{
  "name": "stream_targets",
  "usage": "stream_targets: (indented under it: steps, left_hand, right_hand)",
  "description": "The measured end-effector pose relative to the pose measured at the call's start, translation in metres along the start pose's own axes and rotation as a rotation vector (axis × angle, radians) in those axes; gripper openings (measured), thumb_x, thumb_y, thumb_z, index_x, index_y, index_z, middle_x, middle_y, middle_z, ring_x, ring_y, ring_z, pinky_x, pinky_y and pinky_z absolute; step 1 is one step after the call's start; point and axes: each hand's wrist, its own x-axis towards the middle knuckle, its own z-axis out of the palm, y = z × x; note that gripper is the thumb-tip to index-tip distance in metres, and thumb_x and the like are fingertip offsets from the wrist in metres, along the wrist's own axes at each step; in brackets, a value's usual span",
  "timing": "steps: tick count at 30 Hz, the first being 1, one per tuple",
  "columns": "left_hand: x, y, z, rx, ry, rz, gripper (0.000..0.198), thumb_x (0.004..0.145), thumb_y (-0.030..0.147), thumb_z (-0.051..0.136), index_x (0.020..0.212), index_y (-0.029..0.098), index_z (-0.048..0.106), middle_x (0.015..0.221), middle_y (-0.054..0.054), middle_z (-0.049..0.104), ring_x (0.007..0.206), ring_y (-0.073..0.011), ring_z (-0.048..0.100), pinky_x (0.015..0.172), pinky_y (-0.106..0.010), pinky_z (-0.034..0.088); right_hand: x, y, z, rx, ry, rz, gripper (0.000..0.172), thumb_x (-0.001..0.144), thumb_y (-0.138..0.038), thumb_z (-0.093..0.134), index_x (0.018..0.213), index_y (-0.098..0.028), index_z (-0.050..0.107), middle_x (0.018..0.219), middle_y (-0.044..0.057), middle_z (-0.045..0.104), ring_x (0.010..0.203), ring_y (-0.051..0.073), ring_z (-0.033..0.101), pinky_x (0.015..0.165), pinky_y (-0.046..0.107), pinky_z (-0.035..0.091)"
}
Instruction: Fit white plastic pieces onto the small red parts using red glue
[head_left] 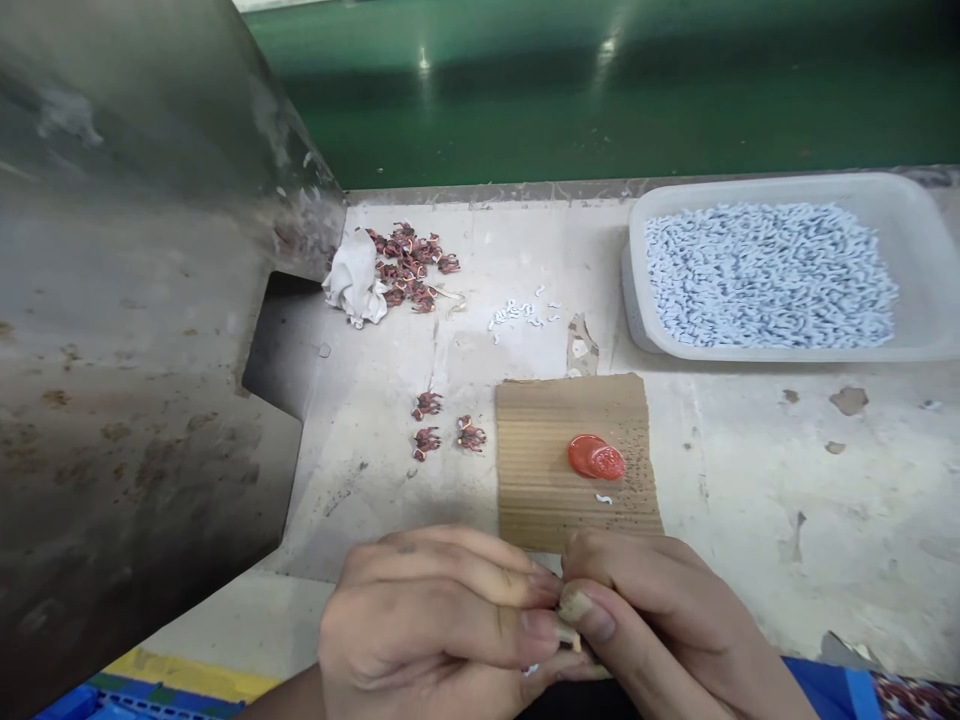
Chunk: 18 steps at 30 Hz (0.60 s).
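My left hand (435, 620) and my right hand (660, 620) meet at the bottom centre, fingertips pinched together around a small item, mostly hidden by the fingers. Just beyond them lies a piece of brown cardboard (540, 450) bearing a glossy red blob (586, 455) and one small white curved piece (604, 499). Left of the cardboard are a few small reddish-brown figures (471, 435). Farther back, more such figures (412, 262) form a pile beside a crumpled white cloth (355, 280). Several loose white curved pieces (517, 312) are scattered behind the cardboard.
A translucent plastic tub (750, 352) full of tiny pale-blue pieces stands at the back right. On the left rises a large metal panel (150, 300) with a notch. A green surface (600, 100) runs along the back. Blue and yellow edges show at the bottom left.
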Motion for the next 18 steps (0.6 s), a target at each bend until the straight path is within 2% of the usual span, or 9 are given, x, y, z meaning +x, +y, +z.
stream_targets:
  steps: [4,8,12,14,18]
  left_hand:
    - [-0.001,-0.002,-0.001,0.02,-0.022,0.015,0.025,0.077,0.008,0.095,0.082,0.017,0.073,0.08,-0.002,0.087,0.064,-0.0176,0.083,0.076,-0.024,0.073]
    - [-0.002,-0.005,0.001,-0.024,-0.031,0.027,0.023,0.079,0.007,0.093,0.084,0.019,0.073,0.083,-0.001,0.087,0.066,-0.0175,0.084,0.077,-0.026,0.074]
    - [0.0,-0.007,0.006,-0.087,-0.01,0.105,0.014,0.087,0.013,0.088,0.086,0.017,0.074,0.091,-0.003,0.088,0.072,-0.0173,0.084,0.082,-0.026,0.073]
    - [0.002,-0.008,0.008,-0.073,0.007,0.169,0.015,0.092,0.018,0.084,0.083,0.016,0.073,0.091,-0.002,0.087,0.067,-0.0126,0.082,0.087,-0.025,0.07]
    - [0.007,-0.01,0.009,-0.03,0.062,0.209,0.027,0.094,0.026,0.084,0.072,0.017,0.07,0.085,0.001,0.085,0.065,-0.0071,0.078,0.093,-0.022,0.064]
  right_hand:
    - [0.001,0.003,0.002,0.003,-0.021,0.044,0.061,0.116,-0.051,0.036,0.066,-0.017,0.041,0.055,-0.004,0.042,0.049,0.005,0.042,0.048,0.011,0.038]
    - [0.002,0.0,-0.004,0.056,-0.03,0.047,0.061,0.116,-0.052,0.036,0.065,-0.018,0.045,0.054,-0.002,0.047,0.049,0.007,0.047,0.05,0.017,0.041]
    - [-0.002,-0.002,-0.013,0.116,0.132,0.062,0.057,0.114,-0.055,0.041,0.072,-0.02,0.056,0.058,-0.003,0.056,0.052,0.008,0.055,0.053,0.016,0.046]
    - [-0.005,-0.002,-0.017,0.115,0.184,0.084,0.049,0.112,-0.054,0.045,0.082,-0.022,0.064,0.067,-0.001,0.063,0.058,0.01,0.061,0.058,0.017,0.052]
    - [-0.008,0.002,-0.02,0.086,0.077,0.003,0.02,0.108,-0.037,0.058,0.114,-0.025,0.072,0.093,0.006,0.075,0.077,0.016,0.073,0.068,0.021,0.061]
